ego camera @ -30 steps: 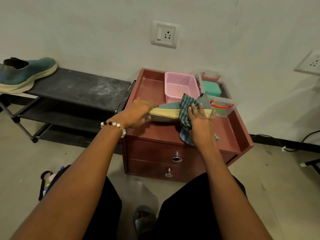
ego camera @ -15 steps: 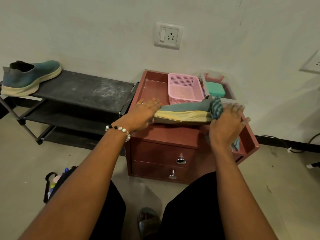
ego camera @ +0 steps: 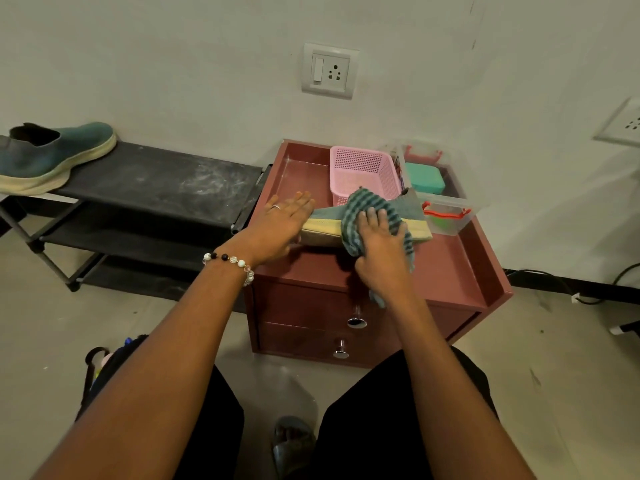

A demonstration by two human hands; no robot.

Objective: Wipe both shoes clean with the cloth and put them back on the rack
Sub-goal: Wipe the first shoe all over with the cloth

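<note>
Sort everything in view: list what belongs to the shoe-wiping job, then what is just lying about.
Part of the job:
shoe on the cabinet
checked cloth
second shoe
shoe rack
left hand, steadying the shoe
right hand, pressing the cloth

Just lying about:
red cabinet
pink basket
clear box
teal container
wall socket

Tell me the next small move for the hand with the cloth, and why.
Probably sweep the cloth along the shoe's side toward its heel end. The right hand presses it mid-shoe on the cabinet top, the left hand steadies the toe end, and the pale sole strip to the right lies uncovered.
</note>
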